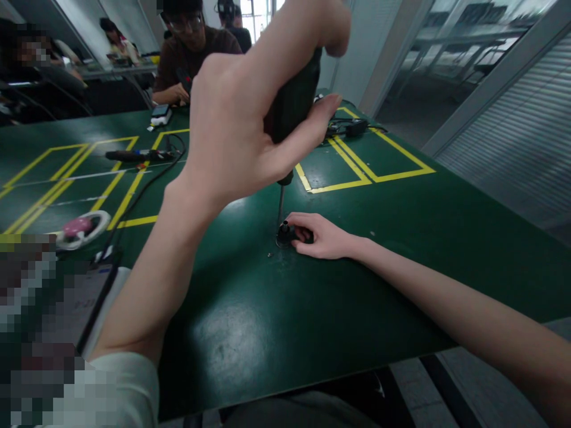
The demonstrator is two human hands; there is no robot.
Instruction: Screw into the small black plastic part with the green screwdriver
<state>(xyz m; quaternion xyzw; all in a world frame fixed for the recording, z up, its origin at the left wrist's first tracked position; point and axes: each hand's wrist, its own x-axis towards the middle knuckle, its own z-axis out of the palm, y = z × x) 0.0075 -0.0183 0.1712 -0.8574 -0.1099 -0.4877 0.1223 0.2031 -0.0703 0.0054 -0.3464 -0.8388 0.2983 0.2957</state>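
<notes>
My left hand (232,113) is raised high in the middle of the view, wrapped round the black handle of a screwdriver (294,101). Its thin metal shaft points straight down at a small black part (285,235) on the green table. Whether the tip sits in a screw there, I cannot tell. My right hand (319,235) has its fingers curled round the black part and rests low on the tabletop. A tiny metal piece (270,254), perhaps a screw, lies just left of the part.
Yellow tape (339,189) marks rectangles on the green table (357,315). To the left are a dark corded tool (138,156), a white ring-shaped thing with a pink centre (78,227) and a small white device (160,115). A person (196,47) sits across the table.
</notes>
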